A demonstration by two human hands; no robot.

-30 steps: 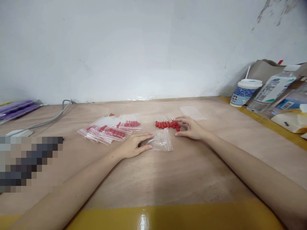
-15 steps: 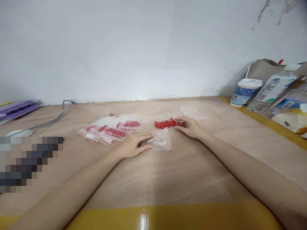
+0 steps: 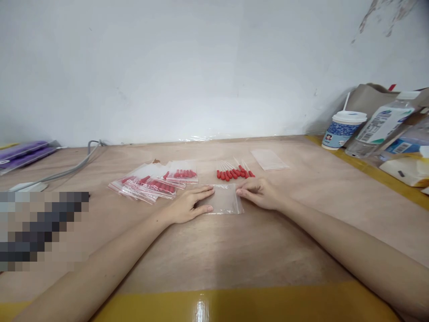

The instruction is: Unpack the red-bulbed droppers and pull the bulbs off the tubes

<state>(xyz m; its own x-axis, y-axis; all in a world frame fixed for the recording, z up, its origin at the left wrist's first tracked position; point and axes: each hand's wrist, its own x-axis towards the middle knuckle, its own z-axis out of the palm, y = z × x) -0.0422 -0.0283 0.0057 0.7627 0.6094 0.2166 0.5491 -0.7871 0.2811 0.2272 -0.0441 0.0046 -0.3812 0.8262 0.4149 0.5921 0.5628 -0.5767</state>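
Observation:
A clear zip bag (image 3: pixel 224 200) lies flat on the table in front of me, its opening edge toward the right. My left hand (image 3: pixel 191 205) rests over the bag's left part, thumb and fingers spread. At the bag's right edge, the thumb and fingertips of my right hand (image 3: pixel 256 193) come together in a pinch on the plastic. Just beyond sits a row of droppers (image 3: pixel 231 173) with red bulbs and thin pale stems. To the left, filled zip bags (image 3: pixel 150 183) holding more red-bulbed pieces overlap in a pile.
A flat stack of pale bags (image 3: pixel 270 159) lies back right. Along the right edge stand a paper cup (image 3: pixel 344 129) with a straw and a plastic bottle (image 3: pixel 382 123). A grey cable (image 3: pixel 78 165) and purple packets (image 3: pixel 27 154) are at left, near a blurred-out patch.
My right hand has moved from the droppers toward me and now pinches the zip bag's right edge. The bag lies flatter. My left hand has stayed nearly in place.

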